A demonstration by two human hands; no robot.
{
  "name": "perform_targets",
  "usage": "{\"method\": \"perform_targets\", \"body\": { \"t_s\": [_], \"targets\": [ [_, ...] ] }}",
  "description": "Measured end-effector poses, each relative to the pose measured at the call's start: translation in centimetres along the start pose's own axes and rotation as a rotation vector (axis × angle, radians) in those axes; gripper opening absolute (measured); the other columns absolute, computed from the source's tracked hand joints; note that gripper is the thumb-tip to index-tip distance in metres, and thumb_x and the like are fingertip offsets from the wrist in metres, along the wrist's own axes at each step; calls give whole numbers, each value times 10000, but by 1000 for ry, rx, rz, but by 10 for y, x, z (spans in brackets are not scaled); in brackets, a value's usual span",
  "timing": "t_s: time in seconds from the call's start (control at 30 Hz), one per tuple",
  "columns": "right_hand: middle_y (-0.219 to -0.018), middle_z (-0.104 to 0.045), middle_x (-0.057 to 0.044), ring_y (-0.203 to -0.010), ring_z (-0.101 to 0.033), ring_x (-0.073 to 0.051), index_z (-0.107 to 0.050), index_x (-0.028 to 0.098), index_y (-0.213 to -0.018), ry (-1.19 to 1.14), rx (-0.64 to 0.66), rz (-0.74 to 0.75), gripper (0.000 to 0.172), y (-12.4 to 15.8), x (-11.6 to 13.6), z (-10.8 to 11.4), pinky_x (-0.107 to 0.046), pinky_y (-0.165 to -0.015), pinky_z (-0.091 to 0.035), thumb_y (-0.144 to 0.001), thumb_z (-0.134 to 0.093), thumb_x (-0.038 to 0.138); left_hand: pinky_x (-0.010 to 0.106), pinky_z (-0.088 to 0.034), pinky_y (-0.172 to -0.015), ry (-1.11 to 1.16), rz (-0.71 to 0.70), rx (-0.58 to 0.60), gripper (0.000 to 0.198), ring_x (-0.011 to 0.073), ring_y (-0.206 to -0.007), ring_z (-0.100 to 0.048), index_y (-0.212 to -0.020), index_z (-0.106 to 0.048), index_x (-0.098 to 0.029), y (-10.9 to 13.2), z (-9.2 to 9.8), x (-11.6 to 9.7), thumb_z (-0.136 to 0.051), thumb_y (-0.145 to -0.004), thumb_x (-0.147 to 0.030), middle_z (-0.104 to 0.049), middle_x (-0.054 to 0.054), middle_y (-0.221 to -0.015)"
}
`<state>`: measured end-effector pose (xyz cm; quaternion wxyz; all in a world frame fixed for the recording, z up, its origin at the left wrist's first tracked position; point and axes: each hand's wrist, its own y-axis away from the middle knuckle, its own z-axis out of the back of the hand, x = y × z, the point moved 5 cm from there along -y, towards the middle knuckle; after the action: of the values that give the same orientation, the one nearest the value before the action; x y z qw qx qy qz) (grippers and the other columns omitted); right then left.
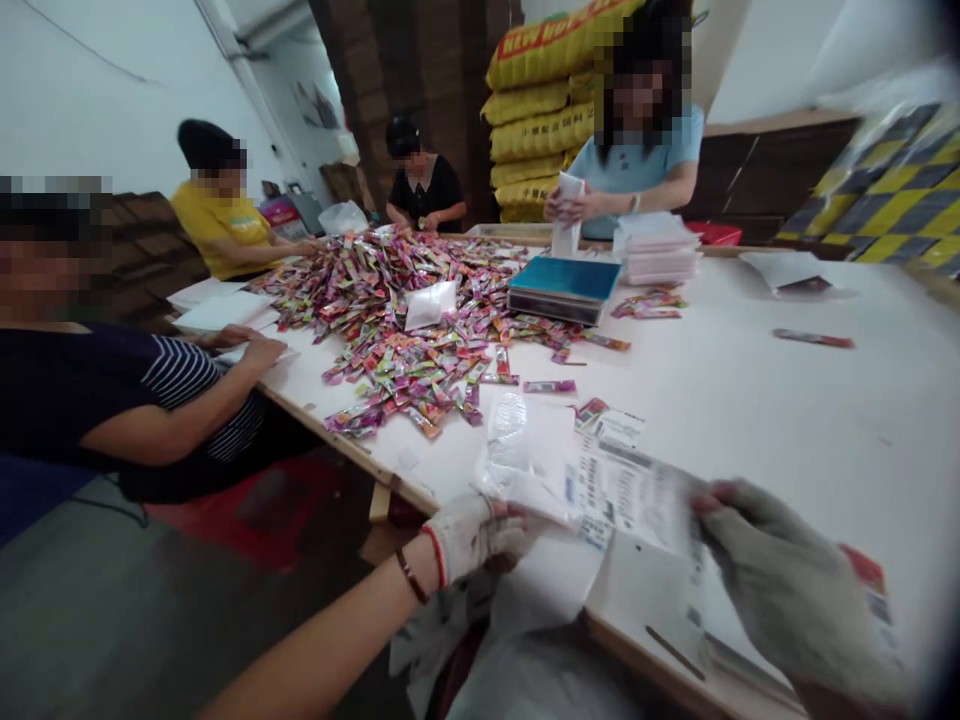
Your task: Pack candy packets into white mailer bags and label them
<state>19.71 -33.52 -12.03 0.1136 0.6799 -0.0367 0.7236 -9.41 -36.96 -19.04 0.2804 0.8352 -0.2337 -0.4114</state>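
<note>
My left hand [476, 535] wears a white cloth glove and grips the left edge of a printed plastic pouch [600, 480] at the table's near edge. My right hand [787, 590], also gloved, pinches the pouch's right end. The pouch is whitish with small black print and lies tilted between both hands, just above the white table [787, 410]. More flat pouches lie under my right hand.
A big heap of colourful sachets [405, 310] covers the table's middle-left. A blue-topped scale [562, 287] and a stack of white pouches [656, 248] stand behind it. Several other people sit or stand around the table. Yellow sacks [536, 110] are piled at the back.
</note>
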Motion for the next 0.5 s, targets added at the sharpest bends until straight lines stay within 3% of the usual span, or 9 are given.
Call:
{"method": "perform_targets", "body": {
  "t_s": [0.07, 0.13, 0.2, 0.3, 0.4, 0.5],
  "targets": [
    [-663, -556, 3, -560, -462, -119, -583, 196, -808, -92, 51, -61, 372, -11, -2, -38, -214, -444, -357, -598, -763, 446, 258, -534, -626, -107, 45, -41, 215, 169, -675, -663, -939, -574, -109, 28, 7, 5, -639, -774, -232, -672, 97, -805],
    [-622, -532, 14, -549, -445, -113, -579, 180, -770, -100, 131, -67, 337, -22, -10, -71, -218, -459, -348, -599, -743, 419, 251, -511, -549, -323, -68, -104, 283, 171, -630, -642, -918, -597, -113, 48, 13, -12, -643, -782, -356, -663, 93, -785],
    [-586, -515, 20, -538, -439, -117, -575, 175, -749, -34, 197, -46, 293, -30, -21, -94, -233, -478, -351, -630, -694, 415, 242, -488, -539, -558, -372, -215, 341, 155, -609, -609, -886, -632, -129, 63, 15, -42, -619, -790, -456, -647, 66, -755],
    [-552, -504, 23, -529, -444, -130, -563, 184, -714, 97, 241, -11, 256, -34, -37, -111, -255, -500, -365, -665, -609, 432, 269, -485, -792, -767, -837, -311, 316, 188, -832, -618, -942, -687, -168, 78, 3, -74, -574, -833, -442, -670, 67, -902],
    [-578, -542, 8, -550, -469, -148, -578, 190, -709, 209, 211, -2, 259, -32, -46, -115, -265, -506, -371, -646, -574, 441, 308, -340, -1041, -961, -1018, -120, 326, 241, -1123, -536, -1109, -672, -199, 66, -26, -74, -537, -866, -370, -632, 82, -1164],
    [-575, -553, 1, -540, -477, -162, -591, 195, -717, 279, 190, -18, 256, -31, -51, -115, -274, -494, -369, -644, -548, 436, 394, -158, -1146, -1256, -1019, 178, 444, 284, -1294, -396, -1251, -586, -191, 36, -54, -55, -551, -847, -371, -532, 116, -1329]
  ]
}}
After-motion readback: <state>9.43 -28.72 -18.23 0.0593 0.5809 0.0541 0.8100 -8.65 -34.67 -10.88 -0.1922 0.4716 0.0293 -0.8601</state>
